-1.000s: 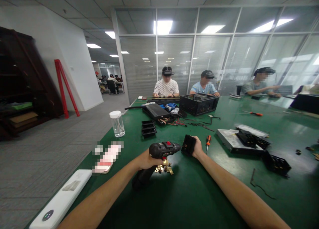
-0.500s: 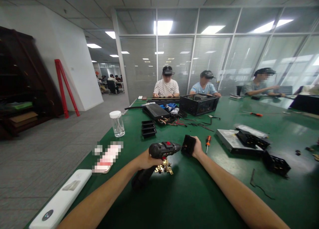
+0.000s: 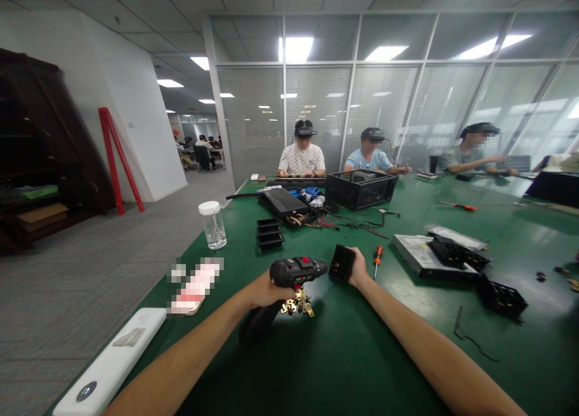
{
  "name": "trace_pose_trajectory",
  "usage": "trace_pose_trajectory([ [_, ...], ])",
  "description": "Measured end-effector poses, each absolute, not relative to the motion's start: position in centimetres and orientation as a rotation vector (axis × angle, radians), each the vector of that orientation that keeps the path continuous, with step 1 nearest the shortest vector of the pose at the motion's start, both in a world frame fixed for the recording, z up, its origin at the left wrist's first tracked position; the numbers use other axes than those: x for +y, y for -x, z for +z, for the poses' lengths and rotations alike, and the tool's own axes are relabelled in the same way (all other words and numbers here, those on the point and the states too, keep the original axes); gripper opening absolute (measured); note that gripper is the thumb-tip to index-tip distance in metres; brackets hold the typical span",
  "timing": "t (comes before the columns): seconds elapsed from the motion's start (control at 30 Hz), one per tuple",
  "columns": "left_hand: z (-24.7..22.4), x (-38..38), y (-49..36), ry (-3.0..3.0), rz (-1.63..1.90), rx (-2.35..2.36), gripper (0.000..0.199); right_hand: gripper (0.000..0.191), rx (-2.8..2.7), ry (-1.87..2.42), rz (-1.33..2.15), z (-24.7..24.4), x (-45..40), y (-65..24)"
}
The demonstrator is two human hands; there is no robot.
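Note:
My left hand (image 3: 268,294) is wrapped round the grip of a black cordless drill (image 3: 294,272) with a red switch on top. The drill lies level, its chuck pointing right at a small black plastic box (image 3: 342,264). My right hand (image 3: 358,267) grips that box from its right side; most of its fingers are hidden behind it. Whether the bit touches the box is too small to tell. Several small brass-coloured metal pieces (image 3: 298,302) lie on the green table (image 3: 362,356) below the drill. An orange-handled screwdriver (image 3: 378,256) lies right of my right hand.
Black trays (image 3: 270,234) and a lidded clear jar (image 3: 212,226) stand to the left, near a phone (image 3: 199,286) and a long white device (image 3: 113,362). A metal case (image 3: 429,259) with black parts lies right. Beyond are cables, a black computer chassis (image 3: 360,190) and three seated people.
My hands, the drill and the box look unmoved. Across the table, the person in light blue has moved a hand to the right, away from the chassis.

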State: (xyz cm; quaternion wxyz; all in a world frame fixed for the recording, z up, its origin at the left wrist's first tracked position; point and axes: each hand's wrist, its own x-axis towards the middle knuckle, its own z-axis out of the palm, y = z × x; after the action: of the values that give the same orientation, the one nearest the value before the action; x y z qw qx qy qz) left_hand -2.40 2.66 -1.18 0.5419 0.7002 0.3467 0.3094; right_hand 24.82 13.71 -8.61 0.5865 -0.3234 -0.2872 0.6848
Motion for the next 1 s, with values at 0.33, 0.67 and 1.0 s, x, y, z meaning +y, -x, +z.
trace_pose_trajectory([
  [0.33, -0.79, 2.53, 2.37, -1.680, 0.749, 0.811, 0.032, 0.021, -0.594, 0.772, 1.628, -8.55, 13.83, -24.77],
  [0.67, -1.04, 2.55, 2.57, -1.644, 0.734, 0.849, 0.031, 0.022, -0.615, 0.773, 1.636, -8.72, 13.97, -24.94],
  [1.0, -0.55, 2.27, 2.27, -1.660, 0.775, 0.785, 0.034, 0.021, -0.607, 0.757, 1.629, -9.00, 14.19, -24.90],
])
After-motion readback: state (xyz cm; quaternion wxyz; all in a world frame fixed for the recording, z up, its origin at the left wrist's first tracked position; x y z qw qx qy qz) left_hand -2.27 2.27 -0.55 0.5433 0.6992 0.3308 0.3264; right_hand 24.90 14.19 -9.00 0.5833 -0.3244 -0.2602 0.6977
